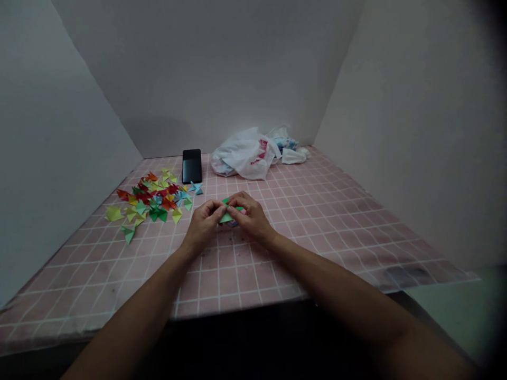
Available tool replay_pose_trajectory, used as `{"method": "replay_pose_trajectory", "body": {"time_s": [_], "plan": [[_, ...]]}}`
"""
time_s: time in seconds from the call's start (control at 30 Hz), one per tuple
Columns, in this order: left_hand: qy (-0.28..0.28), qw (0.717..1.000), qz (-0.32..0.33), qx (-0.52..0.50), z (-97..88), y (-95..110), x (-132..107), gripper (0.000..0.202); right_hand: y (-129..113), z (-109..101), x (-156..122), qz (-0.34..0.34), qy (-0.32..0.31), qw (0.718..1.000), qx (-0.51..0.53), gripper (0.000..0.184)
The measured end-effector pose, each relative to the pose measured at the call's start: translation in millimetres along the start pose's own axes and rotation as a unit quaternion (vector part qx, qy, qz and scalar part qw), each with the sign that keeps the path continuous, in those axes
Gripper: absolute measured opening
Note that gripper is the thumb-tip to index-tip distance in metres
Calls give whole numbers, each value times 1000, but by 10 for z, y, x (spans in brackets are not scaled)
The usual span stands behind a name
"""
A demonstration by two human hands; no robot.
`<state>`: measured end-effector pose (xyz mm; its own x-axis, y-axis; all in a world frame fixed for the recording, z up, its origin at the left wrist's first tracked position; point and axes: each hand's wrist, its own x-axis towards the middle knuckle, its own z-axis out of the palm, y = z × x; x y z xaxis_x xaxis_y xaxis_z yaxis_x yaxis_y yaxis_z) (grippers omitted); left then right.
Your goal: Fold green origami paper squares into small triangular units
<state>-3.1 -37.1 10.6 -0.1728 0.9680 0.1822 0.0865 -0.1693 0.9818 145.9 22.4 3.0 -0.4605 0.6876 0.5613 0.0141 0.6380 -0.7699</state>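
Between my two hands is a small piece of green origami paper (225, 217), partly covered by the fingers. My left hand (206, 217) pinches its left side with thumb and forefinger. On the other side, the thumb and fingers of my right hand (249, 214) close on the paper. Something with pink and blue colours shows just under the right hand, too hidden to name. To the left lies a loose heap of folded paper pieces (157, 214) in red, orange, yellow, green and blue.
A dark smartphone (192, 167) lies behind the heap. White plastic bags (245, 153) are bunched near the back wall. A pink checked cloth (317, 216) covers the table, whose front edge runs beneath my forearms. Pale walls stand at the left, back and right.
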Motion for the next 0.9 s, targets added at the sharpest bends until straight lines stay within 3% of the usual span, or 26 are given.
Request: {"method": "replay_pose_trajectory", "body": {"time_s": [0.3, 0.9], "plan": [[2, 999, 30, 28, -19, 40, 3, 23, 37, -20, 6, 9, 4, 1000, 27, 19], [20, 999, 28, 42, -21, -21, -1, 23, 44, -12, 2, 31, -1, 999, 43, 16]]}}
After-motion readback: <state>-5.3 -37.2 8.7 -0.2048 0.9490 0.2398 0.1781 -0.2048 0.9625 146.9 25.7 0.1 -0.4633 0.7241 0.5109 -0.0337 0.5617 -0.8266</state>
